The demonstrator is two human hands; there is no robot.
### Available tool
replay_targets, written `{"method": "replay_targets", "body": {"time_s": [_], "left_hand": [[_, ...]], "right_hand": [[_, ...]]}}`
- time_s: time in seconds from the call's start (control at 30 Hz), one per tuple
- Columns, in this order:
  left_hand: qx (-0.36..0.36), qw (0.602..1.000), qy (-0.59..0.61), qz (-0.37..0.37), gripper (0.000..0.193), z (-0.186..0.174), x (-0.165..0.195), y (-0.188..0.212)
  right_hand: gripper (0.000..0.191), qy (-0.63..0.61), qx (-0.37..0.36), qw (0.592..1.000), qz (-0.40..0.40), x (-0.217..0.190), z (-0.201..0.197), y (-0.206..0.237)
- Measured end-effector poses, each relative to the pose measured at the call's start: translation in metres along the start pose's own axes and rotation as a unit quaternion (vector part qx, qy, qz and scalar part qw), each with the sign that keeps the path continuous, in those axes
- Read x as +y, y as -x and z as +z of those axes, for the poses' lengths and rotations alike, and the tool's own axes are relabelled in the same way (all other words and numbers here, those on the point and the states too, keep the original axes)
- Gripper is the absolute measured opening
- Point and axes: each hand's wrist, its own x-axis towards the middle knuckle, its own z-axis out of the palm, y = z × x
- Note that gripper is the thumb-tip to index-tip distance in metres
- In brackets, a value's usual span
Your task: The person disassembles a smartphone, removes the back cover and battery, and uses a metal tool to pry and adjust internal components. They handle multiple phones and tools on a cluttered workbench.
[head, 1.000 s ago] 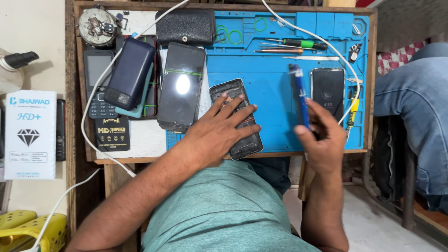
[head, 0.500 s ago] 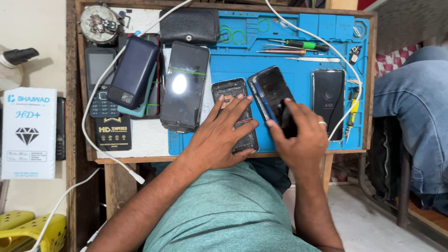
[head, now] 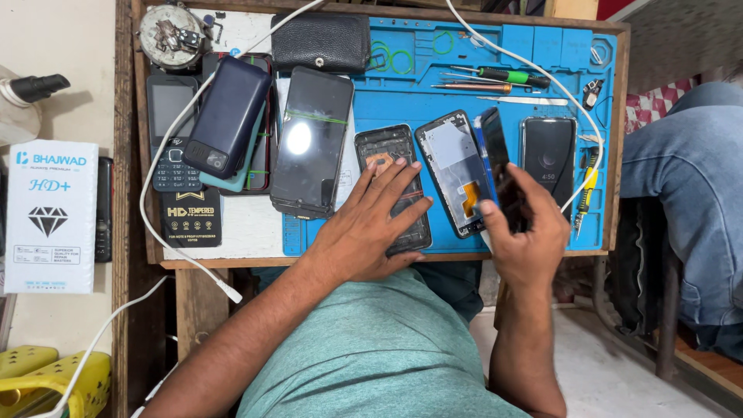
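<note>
1. Edge-on in the right hand (head: pixel 530 240): a thin dark phone panel (head: pixel 499 174), tilted upright above the blue work mat (head: pixel 402 97), grip closed on its lower end, thumb on the near face.
2. Just left of it, flat on the mat: an opened phone frame (head: pixel 455 174), pale inside with an orange flex strip.
3. Further left: a dark phone body (head: pixel 387 155) pinned flat under the left hand (head: pixel 368 232), fingers spread over its lower half, palm down, grip open and pressing rather than grasping.
4. Right of the held panel: a black phone (head: pixel 549 159) lying screen up on the mat, beside a white cable (head: pixel 542 73).
5. Along the mat's far edge: a green-handled screwdriver (head: pixel 515 76), thin metal tools and a black pouch (head: pixel 321 42).
6. Left part of the counter (head: pixel 128 155): a large phone with glare on its glass (head: pixel 313 139), a dark blue phone (head: pixel 228 116) stacked on others, a keypad phone (head: pixel 166 135).
7. Off the counter at far left: a white box (head: pixel 50 217).
</note>
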Motion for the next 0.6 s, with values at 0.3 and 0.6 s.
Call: {"method": "replay_targets", "body": {"time_s": [0.3,0.6], "left_hand": [[0.049,0.998,0.020,0.026,0.065,-0.011,-0.004,0.003],[0.123,0.990,0.051,0.055,0.039,-0.011,-0.004,0.008]], "right_hand": [[0.053,0.160,0.024,0.986,-0.048,-0.043,0.012,-0.009],[0.059,0.163,0.037,0.983,-0.076,-0.040,0.023,0.001]]}}
